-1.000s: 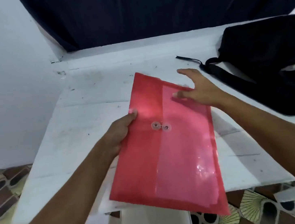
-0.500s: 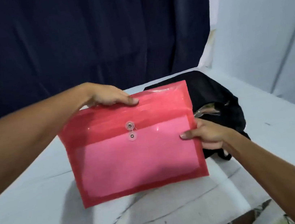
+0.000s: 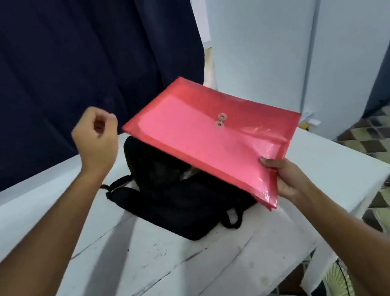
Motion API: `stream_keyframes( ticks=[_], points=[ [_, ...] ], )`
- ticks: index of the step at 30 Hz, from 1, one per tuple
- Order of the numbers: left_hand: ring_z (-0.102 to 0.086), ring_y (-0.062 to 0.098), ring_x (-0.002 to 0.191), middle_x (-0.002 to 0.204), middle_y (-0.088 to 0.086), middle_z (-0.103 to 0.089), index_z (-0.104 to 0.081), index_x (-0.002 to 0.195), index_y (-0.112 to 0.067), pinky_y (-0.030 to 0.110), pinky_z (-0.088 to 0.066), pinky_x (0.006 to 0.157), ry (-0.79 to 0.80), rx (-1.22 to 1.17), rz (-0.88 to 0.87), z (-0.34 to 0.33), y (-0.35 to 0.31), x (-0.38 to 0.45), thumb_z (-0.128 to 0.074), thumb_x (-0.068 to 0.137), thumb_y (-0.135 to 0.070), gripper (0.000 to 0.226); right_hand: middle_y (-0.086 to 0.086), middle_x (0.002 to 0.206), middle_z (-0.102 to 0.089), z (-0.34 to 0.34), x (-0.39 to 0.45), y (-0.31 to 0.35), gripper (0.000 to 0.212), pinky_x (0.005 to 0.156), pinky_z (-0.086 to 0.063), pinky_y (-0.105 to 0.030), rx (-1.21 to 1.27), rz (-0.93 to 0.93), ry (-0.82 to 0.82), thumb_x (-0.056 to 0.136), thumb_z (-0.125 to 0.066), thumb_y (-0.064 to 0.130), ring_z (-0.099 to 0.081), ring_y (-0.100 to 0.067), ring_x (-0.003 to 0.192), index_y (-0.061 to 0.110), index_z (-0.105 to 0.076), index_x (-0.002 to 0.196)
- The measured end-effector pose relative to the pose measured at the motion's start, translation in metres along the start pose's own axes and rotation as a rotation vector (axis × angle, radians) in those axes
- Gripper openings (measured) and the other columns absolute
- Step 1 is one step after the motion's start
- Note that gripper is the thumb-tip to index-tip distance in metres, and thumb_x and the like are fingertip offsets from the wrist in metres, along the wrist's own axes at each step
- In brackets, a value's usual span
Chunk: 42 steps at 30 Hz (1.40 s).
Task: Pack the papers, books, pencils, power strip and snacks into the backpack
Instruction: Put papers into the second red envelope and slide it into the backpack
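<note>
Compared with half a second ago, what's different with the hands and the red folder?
The left hand let go of the red folder and now hangs curled, holding nothing. The folder swung over the black backpack. The right hand still grips its edge; the backpack stays on the white table.

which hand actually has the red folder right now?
The right hand: it pinches the near corner of the red folder above the black backpack. The left hand is off it, fingers curled on nothing.
</note>
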<state>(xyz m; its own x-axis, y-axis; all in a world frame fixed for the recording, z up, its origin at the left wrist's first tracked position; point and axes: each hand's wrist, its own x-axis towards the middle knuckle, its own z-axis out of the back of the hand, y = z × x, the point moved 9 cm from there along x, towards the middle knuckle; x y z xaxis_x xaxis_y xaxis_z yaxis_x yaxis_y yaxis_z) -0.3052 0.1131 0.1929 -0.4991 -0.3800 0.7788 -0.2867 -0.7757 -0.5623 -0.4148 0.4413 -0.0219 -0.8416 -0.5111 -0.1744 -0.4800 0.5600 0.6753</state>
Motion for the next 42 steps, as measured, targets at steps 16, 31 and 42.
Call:
stream_keyframes(
  ticks=[16,31,42],
  points=[
    [-0.055,0.014,0.109,0.107,-0.006,-0.057,-0.071,0.110,-0.022,0.030,-0.045,0.089,1.264,0.368,-0.229,-0.190,0.040,-0.193,-0.069,0.085,-0.046,0.034,-0.015,0.109,-0.063,0.069,-0.040,0.011,0.095,0.078,-0.059,-0.045,-0.064,0.105,-0.222,0.050,-0.091,0.005,-0.064,-0.033,0.101,0.000,-0.047,0.134],
    [-0.050,0.015,0.065,0.078,0.005,-0.059,-0.056,0.091,-0.014,0.028,-0.041,0.059,0.812,0.058,0.363,-0.169,0.063,-0.030,-0.057,0.089,0.001,0.015,-0.013,0.074,-0.069,0.070,-0.129,0.033,0.049,0.051,-0.057,-0.030,-0.552,-0.171,-0.169,0.053,-0.088,0.013,-0.069,-0.027,0.058,0.001,-0.063,0.094],
    [-0.048,0.029,0.104,0.108,0.010,-0.053,-0.061,0.097,-0.007,0.046,-0.047,0.081,0.791,0.653,-0.458,-0.186,0.009,-0.060,-0.072,0.068,-0.067,0.068,-0.014,0.073,-0.064,0.080,-0.143,0.083,0.057,0.043,-0.053,-0.024,-0.769,-0.248,-0.392,0.068,-0.074,0.012,-0.063,-0.023,0.047,-0.007,-0.051,0.117]
  ],
)
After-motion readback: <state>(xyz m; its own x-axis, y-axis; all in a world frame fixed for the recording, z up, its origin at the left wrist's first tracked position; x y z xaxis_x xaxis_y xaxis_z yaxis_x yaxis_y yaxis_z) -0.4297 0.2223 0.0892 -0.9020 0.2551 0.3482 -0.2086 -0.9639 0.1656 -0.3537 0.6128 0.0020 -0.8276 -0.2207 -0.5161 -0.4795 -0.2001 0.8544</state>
